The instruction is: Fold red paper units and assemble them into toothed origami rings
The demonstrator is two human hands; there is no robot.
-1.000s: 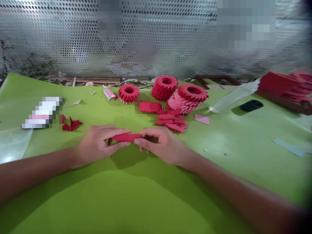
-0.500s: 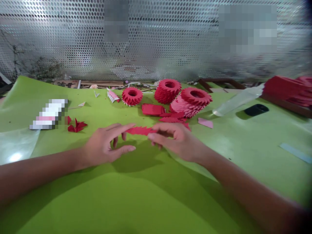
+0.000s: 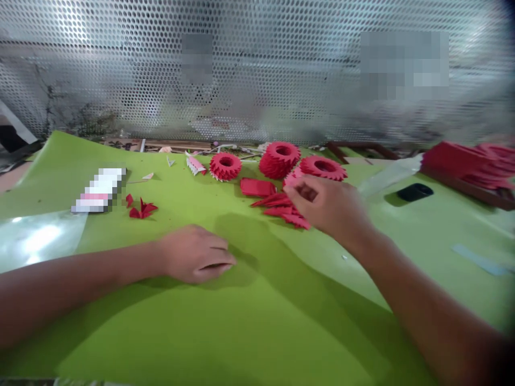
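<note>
My left hand (image 3: 195,254) rests low over the green mat, fingers curled in, and nothing shows sticking out of it. My right hand (image 3: 328,206) is raised with thumb and fingertips pinched together. Its fingertips overlap a red-and-pink folded-paper ring (image 3: 322,167); whether they touch it or hold a small piece cannot be made out. Just below and left of those fingers lies a loose pile of jagged red paper strips (image 3: 284,209). Behind the pile is a flat red stack of folded paper (image 3: 257,187).
Two more red paper rings, one tall (image 3: 279,161) and one small (image 3: 225,166), stand at the back. Red folded scraps (image 3: 141,209) and a blurred-out white object (image 3: 100,190) lie left. At right are a dark cylinder (image 3: 415,192), a clear tube (image 3: 390,176) and a red-filled tray (image 3: 469,185).
Both hands have let go of the jagged red strip and moved apart. My left hand has closed and dropped lower; my right hand has moved up and right to the paper ring.
</note>
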